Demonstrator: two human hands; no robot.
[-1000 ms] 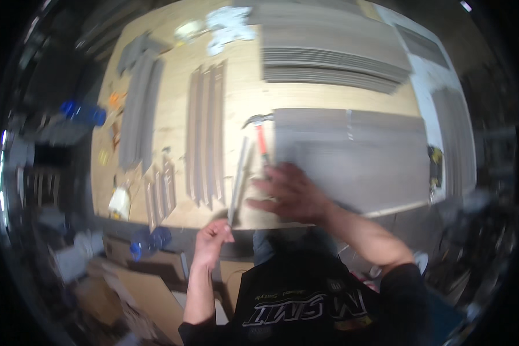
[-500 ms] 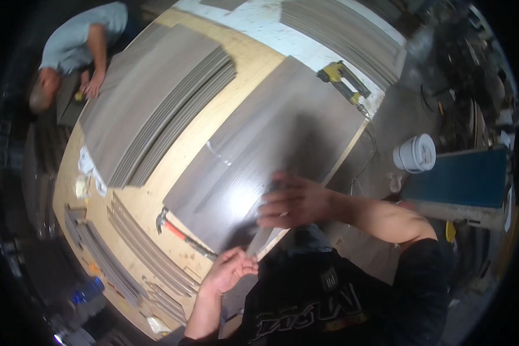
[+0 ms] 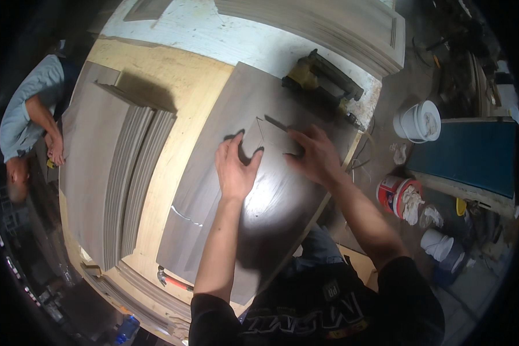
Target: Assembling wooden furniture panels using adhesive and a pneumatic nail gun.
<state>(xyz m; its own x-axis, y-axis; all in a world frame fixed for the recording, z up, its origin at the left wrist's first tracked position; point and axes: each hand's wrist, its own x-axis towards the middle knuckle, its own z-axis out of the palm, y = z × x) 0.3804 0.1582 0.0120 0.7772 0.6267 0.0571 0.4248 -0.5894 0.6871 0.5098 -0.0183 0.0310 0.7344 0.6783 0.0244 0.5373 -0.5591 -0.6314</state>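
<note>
A large grey-brown wood panel [image 3: 213, 173] lies on the workbench in front of me, shiny under the light. Over its middle, a small flat wood piece [image 3: 263, 134] of similar colour sits between my two hands, and its lower outline blends into the panel. My left hand [image 3: 236, 167] grips its left side, thumb and fingers spread around the edge. At the opposite edge, my right hand [image 3: 317, 155] holds with thumb and fingertips. Dark lines mark the surface near the piece's far corner. Beyond my right hand, a yellow-and-black nail gun [image 3: 314, 81] rests on the bench.
Stacked panels [image 3: 127, 173] stand to the left, with more panels [image 3: 328, 29] at the far side. A hammer [image 3: 173, 279] lies near-left. A co-worker [image 3: 37, 109] bends at the left edge. Buckets, one white [image 3: 415, 122] and one red [image 3: 395, 193], stand at right.
Both hands have moved forward, from the panel's near edge to over its middle, with the wood piece between them. The view has turned, and the nail gun appears closer.
</note>
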